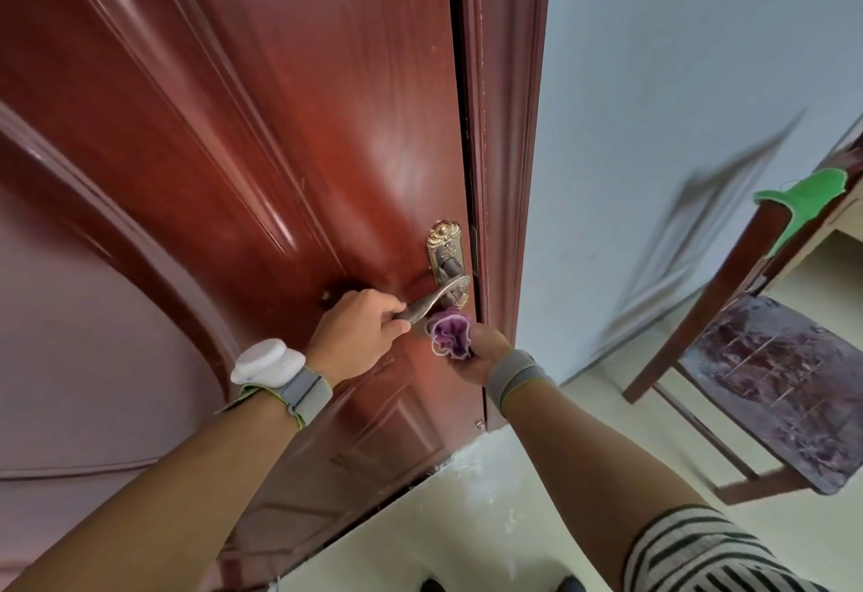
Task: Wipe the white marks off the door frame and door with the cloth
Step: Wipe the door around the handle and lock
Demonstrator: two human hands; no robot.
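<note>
While the left hand [359,334] curls its fingers round the free end of the lever handle [434,299], the right hand [481,353] grips a bunched purple cloth [450,338] with a pale edge. The cloth sticks out of the right hand toward the door [280,124], with the hand behind and to the right of it. It sits directly under the lever, just right of the left hand's knuckles, and its upper folds reach the base of the handle below the gold backplate [446,248]. Whether the cloth presses on the door's surface cannot be told from this angle.

The door is glossy red-brown with raised mouldings, and its latch edge meets the door frame [499,124] along a dark gap. Small white marks [479,7] speckle the frame high above the hands, well apart from the cloth, and a faint pale spot shows on the door near that edge.

A white device [266,360] on a grey strap sits on the left wrist, and a grey band [513,374] wraps the right wrist. A striped sleeve [700,554] shows at the lower right.

Right of the frame stands a pale blue wall [654,77]. Near it a wooden chair [770,381] with a dark patterned seat rests on the cream floor [490,521], and a green cloth [812,199] is draped over its top rail.
</note>
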